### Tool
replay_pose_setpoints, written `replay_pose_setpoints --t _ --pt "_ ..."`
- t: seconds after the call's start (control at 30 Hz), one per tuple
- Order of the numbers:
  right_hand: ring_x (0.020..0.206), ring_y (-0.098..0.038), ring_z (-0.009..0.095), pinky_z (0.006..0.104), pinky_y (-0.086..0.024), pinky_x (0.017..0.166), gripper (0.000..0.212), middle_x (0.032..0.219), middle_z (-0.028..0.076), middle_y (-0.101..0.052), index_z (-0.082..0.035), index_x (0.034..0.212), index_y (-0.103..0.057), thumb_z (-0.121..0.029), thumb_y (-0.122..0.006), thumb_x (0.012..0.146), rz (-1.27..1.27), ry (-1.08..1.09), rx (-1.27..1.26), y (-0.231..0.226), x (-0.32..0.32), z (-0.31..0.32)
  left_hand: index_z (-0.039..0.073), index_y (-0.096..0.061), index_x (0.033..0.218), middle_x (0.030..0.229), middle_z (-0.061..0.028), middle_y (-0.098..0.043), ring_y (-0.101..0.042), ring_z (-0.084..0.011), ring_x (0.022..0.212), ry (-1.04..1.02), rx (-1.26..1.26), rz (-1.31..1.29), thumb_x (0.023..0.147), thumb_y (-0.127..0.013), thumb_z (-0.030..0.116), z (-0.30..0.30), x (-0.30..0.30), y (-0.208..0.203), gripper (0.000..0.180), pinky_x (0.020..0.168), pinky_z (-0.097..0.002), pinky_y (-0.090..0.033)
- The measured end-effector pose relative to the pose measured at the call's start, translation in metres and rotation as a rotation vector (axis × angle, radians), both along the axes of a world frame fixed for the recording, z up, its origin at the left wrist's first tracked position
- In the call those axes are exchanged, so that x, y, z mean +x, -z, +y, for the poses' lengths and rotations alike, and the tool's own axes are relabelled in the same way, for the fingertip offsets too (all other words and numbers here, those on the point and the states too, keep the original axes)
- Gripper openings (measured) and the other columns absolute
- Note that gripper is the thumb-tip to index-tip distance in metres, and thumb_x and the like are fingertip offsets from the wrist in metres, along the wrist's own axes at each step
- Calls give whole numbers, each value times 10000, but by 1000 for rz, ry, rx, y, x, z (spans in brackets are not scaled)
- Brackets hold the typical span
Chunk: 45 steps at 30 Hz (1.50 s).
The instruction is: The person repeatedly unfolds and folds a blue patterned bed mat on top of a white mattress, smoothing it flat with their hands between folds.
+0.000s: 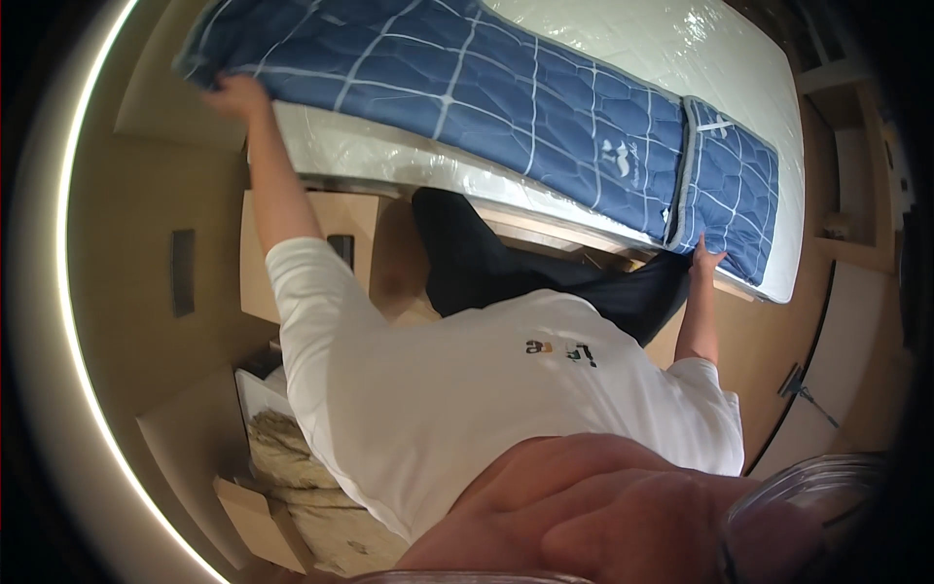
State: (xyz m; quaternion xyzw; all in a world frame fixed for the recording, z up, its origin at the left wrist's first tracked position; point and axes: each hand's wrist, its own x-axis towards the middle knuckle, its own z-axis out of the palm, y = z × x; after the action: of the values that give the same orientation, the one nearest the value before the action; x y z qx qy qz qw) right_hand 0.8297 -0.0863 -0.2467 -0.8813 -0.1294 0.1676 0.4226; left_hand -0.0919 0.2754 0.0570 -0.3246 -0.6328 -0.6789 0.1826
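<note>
Quilted blue mattress pad (496, 90) laid lengthwise, left to right.
Left end is gripped by the curled left hand (239, 97); near edge is touched by the right hand (707, 257) (part-spread, hold unclear).

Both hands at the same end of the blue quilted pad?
No, on the blue quilted pad the left hand is at the left end, the right hand near the right.

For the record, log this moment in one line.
left hand: at blue pad, left end | right hand: at its near edge | pad: on white mattress
</note>
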Motion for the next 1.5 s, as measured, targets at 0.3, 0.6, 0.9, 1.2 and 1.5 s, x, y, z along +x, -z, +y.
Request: replay_pose_setpoints --t 0.3,0.6,0.9,1.2,1.5 --pt "1323 -513 481 439 -398 1133 1300 1475 327 -464 33 1571 -25 -523 -865 748 -31 74 -53 -3 -59 22 -170 -651 1165 1220 -300 -681 -665 -443 1117 -8 -920 -436 946 -602 481 -68 -45 171 688 983 -481 -518" --pt "782 -602 232 333 -574 598 530 969 95 -608 -71 1178 -562 -526 -655 922 1238 -1 374 -68 4 54 -86 -536 1295 1305 -314 -556 -549 -468 1206 485 -1084 369 888 -677 273 -195 408 266 561 1025 -538 -453" --pt "1286 -551 445 571 -468 1078 591 1377 312 -535 40 1279 -495 -480 -348 1040 863 46 1398 -200 307 -5 26 -504 1434 1509 -251 -446 -378 -466 1415 773 -1090 756 923 -619 317 -285 607 289 599 1092 -681 -316" --pt "926 -667 189 331 -505 783 428 1049 60 -687 -54 1132 -639 -429 -445 1061 517 159 340 7 214 -144 37 -591 1380 1523 -210 -471 -366 -442 1448 827 -1136 829 994 -549 351 -242 627 274 500 1152 -653 -259" --pt "909 -683 377 447 -537 774 235 981 155 -722 -71 1052 -732 -259 -679 922 -505 -423 -63 -36 188 54 37 -417 1527 1600 -180 -389 -302 -402 1502 566 -976 760 996 -502 325 -201 637 309 610 1220 -591 -181"
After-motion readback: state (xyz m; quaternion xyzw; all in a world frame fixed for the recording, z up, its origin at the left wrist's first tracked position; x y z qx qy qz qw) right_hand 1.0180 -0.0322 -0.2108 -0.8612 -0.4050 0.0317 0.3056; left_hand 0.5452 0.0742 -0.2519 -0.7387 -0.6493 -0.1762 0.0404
